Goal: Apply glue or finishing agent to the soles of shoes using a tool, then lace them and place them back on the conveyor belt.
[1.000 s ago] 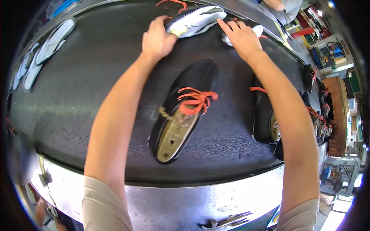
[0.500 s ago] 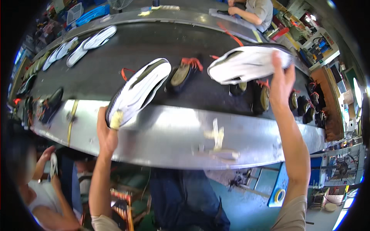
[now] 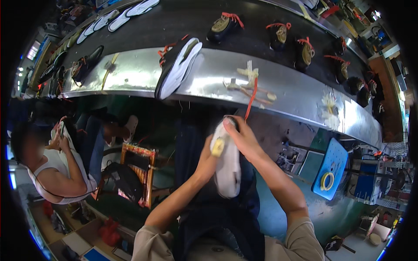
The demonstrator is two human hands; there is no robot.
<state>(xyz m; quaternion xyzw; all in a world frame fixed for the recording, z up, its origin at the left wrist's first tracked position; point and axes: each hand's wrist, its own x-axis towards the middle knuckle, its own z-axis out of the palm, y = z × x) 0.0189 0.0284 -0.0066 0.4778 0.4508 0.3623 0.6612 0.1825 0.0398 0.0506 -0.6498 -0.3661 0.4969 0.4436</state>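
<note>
Below the steel edge of a shoe-factory conveyor, a worker holds a white-soled shoe [image 3: 227, 167] over the lap, sole turned up toward the camera. Both hands are closed on it: the left hand [image 3: 208, 162] grips it from the side at mid-length, the right hand [image 3: 243, 138] wraps over its upper end, fingers curled across the black toe. A small yellowish tag or patch shows on the smooth, elongated white sole near the left thumb. An orange lace [image 3: 250, 99] runs up from the shoe toward the worktop [image 3: 300, 93], a curved band of brushed, scuffed metal that borders a dark matte belt [image 3: 174, 19].

A second shoe [image 3: 177, 65], black upper with orange laces and a thick white sole, lies on its side across the metal band, its toe overhanging the near edge. Pale strips of tape or scrap [image 3: 248, 82] lie on the metal just right of it. Farther back on the belt stand several black shoes with orange laces [image 3: 305, 50] and tan insoles, spaced in a row to the right, and one more [image 3: 224, 25] near the middle. Flat white soles [image 3: 130, 11] lie in a loose line at the belt's far left end.

To the left, a seated person [image 3: 52, 165] in a white sleeveless top has both hands raised, beside a wooden-framed stool [image 3: 138, 172]. On the floor to the right, a blue perforated panel [image 3: 331, 167] carries a coil of yellow cord.
</note>
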